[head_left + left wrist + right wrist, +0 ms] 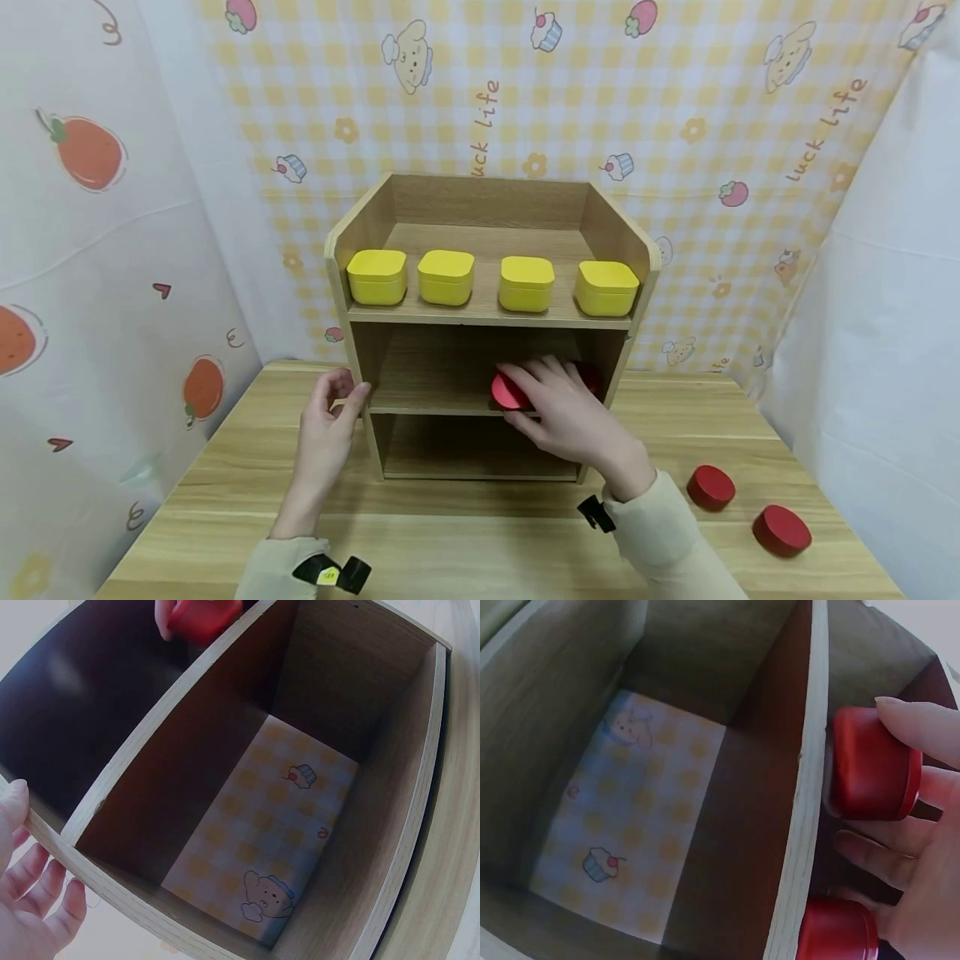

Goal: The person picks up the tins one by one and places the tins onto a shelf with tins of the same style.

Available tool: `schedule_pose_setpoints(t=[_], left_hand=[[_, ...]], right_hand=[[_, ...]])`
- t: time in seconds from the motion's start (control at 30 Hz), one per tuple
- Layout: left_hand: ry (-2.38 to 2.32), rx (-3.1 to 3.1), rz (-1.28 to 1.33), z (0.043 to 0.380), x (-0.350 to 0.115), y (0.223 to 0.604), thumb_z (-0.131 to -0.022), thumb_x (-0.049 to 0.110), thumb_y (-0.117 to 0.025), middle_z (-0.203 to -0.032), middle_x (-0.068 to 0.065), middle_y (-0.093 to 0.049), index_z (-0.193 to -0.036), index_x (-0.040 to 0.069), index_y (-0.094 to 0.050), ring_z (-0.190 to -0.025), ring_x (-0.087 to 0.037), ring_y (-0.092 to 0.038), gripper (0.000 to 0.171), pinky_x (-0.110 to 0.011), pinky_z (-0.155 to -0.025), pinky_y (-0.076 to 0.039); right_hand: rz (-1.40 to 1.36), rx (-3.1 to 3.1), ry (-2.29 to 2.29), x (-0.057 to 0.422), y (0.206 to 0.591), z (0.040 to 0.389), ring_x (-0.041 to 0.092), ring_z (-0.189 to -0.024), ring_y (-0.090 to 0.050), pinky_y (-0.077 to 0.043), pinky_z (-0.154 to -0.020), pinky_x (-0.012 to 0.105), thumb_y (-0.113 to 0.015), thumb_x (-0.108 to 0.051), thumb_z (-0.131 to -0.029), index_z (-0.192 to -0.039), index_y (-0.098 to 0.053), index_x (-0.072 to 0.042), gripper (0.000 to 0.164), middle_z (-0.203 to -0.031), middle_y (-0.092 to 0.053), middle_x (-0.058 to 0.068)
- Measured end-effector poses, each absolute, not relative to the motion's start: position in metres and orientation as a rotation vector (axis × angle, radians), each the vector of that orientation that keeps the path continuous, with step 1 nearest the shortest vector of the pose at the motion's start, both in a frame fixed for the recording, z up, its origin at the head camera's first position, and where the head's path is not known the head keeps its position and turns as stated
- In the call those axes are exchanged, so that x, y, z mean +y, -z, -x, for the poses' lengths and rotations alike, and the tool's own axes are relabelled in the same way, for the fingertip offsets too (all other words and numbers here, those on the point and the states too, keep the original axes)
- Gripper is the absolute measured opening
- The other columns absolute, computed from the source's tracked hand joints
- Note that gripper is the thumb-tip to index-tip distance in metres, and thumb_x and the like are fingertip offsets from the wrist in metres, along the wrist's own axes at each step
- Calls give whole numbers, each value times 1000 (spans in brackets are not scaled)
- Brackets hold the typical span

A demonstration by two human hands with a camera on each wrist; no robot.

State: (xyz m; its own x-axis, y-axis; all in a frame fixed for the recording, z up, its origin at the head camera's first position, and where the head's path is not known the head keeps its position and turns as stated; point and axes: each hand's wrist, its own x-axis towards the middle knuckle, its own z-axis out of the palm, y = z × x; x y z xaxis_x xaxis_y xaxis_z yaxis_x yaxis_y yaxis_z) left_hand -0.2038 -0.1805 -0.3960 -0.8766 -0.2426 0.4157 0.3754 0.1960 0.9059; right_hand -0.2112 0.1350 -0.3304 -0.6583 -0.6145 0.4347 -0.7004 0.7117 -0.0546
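A small wooden shelf unit (480, 319) stands on the table. On its middle board, toward the right, my right hand (562, 408) holds a round red tin (508, 392) between thumb and fingers. The right wrist view shows this tin (870, 766) near the board's front edge, with a second red tin (836, 930) beside it. In the head view that second tin (588, 377) is partly hidden behind the hand. My left hand (330, 425) grips the unit's left side panel, its thumb at the front edge (45, 832) and its fingers on the outer face.
Several yellow square tins (446, 277) line the top board. Two more red tins (711, 488) lie on the table (450, 550) at the right. The bottom compartment (480, 447) shows patterned cloth at its back in the wrist views. Patterned cloth (300, 125) hangs behind.
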Motion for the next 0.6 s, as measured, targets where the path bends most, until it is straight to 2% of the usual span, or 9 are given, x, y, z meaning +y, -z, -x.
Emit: schedule_pose_setpoints(t=[0.27,0.6], left_hand=[[1725,-2002,128,204,-179,395,-98,14,-62,-104,-7,-50,-118,-2,-50,-97,-14,-50,28,-15,-75,-45],[1735,-1992,121,204,-179,395,-98,15,-62,-104,-7,-49,-117,-2,-51,-96,-14,-49,28,-15,-75,-44]], right_hand=[[-963,-2557,-247,138,330,216,28,-114,-47,-36,-97,63,-68,-40,-91,-136,-55,-13,54,-119,-59,7],[-898,-2621,-185,134,327,216,31,-119,-46,-30,-100,68,-61,-44,-96,-137,-56,-14,51,-126,-59,5]])
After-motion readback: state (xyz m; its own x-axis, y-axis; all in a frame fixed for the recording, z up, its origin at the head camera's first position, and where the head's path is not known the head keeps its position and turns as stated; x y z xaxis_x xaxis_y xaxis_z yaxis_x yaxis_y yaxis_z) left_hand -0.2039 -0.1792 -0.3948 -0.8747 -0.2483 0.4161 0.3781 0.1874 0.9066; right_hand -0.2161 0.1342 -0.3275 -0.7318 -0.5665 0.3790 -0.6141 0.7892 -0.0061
